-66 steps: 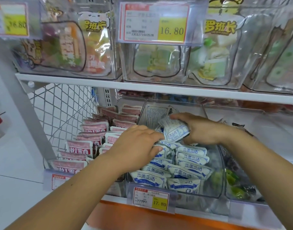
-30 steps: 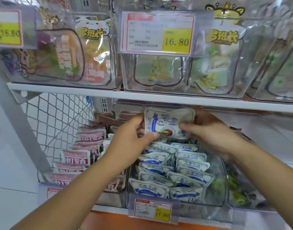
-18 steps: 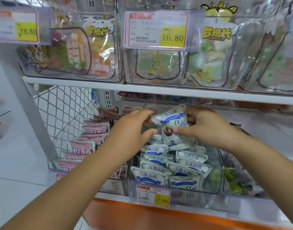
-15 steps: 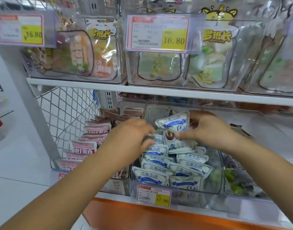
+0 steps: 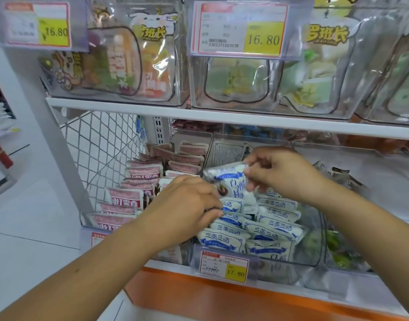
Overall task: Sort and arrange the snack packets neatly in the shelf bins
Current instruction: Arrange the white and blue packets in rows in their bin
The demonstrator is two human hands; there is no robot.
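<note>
Right hand fingers pinch white-and-blue plastic snack packet | left hand fingers curled into binned packet row, grasp unclear | risk: gap closes, packet lands crooked

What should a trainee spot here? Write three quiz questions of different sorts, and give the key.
1. True or false: the right hand pinches a blue-and-white packet over the middle bin.
2. The price tag on that bin reads: A) 16.80 B) 17.80 C) 18.70
3. Fill in: the left rows of packets are ____ and white.
Key: 1 true; 2 B; 3 pink.
</note>
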